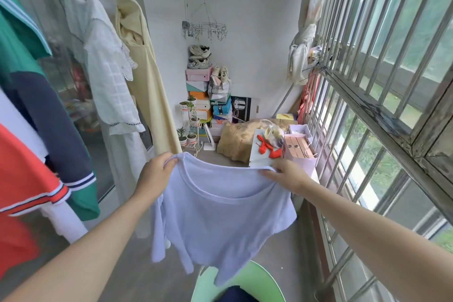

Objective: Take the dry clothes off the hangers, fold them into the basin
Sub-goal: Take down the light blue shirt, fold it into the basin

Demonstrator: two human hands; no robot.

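At 12 o'clock lilac shirt [220, 216] hangs spread, shoulder line 9 to 3. Left hand [157, 175] and right hand [288, 174] pinch one shoulder each; basin [259, 279] at 6 o'clock.

Daylight scene, bright and evenly lit. Light enters from the metal-barred window [367, 110] on the right, and the greenery behind its panes appears pale and hazy. The white plastered end wall [245, 19] returns this light diffusely. Shadows are soft: shallow folds of shade lie across the pale lilac knit T-shirt [220, 216], and the grey concrete floor [127, 265] beside it is dimmer. Wide-angle distortion bows the window bars and stretches forms toward the corners. The red, green and navy striped-cuff shirts [36, 167] at the left edge are smeared and out of focus. The light-green plastic basin [264, 279] at the bottom edge is soft. The centre is moderately sharp.
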